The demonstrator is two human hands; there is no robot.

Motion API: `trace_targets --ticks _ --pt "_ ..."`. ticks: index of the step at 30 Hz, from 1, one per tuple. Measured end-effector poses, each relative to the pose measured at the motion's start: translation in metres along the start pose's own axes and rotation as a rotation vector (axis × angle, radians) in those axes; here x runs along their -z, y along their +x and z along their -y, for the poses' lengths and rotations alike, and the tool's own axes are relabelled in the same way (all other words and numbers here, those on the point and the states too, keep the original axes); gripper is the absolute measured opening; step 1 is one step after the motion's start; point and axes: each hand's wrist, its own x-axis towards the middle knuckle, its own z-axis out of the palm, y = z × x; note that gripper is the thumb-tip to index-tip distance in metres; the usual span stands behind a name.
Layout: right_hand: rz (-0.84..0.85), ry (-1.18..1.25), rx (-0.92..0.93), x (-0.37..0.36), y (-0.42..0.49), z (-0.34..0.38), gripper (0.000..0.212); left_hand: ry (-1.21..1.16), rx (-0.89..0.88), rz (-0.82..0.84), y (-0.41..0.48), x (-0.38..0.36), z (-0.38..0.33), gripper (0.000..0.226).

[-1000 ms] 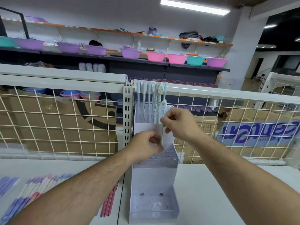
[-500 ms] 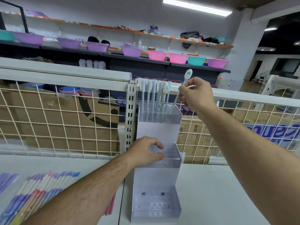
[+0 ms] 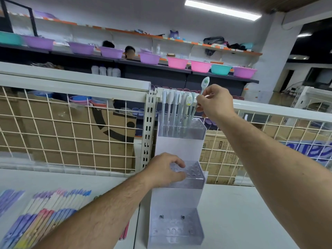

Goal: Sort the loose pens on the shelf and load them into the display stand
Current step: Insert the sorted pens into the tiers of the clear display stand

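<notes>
A clear acrylic display stand (image 3: 177, 198) with three stepped tiers stands on the white shelf. Several pale pens (image 3: 175, 112) stand upright in its top tier. My right hand (image 3: 214, 103) pinches one pale pen (image 3: 202, 92) with a green-and-white topper, tilted, its lower end in the top tier's right side. My left hand (image 3: 166, 170) rests on the middle tier's left edge, fingers curled over the perforated top. Loose pens (image 3: 46, 214) in purple, pink, white and blue lie in a row at the lower left.
A white wire grid fence (image 3: 71, 133) with a slotted upright post (image 3: 148, 130) stands right behind the stand. Cardboard boxes (image 3: 59, 123) sit beyond it. A few pink pens (image 3: 124, 232) lie beside the stand's left side. Plastic basins line far shelves.
My right hand lifted from the middle tier to the top tier with the topper pen. The left hand stayed on the middle tier. The camera tilted up slightly.
</notes>
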Motion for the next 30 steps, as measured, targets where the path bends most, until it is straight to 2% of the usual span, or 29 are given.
trace_targets --ticks 8,14,30 --pt "0.025 -0.104 0.015 -0.006 0.001 -0.006 0.007 0.003 -0.005 -0.003 0.0 0.0 0.001 0.029" --pt "0.185 -0.215 -0.038 -0.014 -0.002 -0.017 0.005 0.006 -0.012 -0.001 0.0 0.0 0.0 0.028" --pt "0.082 -0.265 0.051 -0.012 -0.03 -0.039 0.012 0.01 -0.041 -0.014 0.001 -0.002 0.0 0.026"
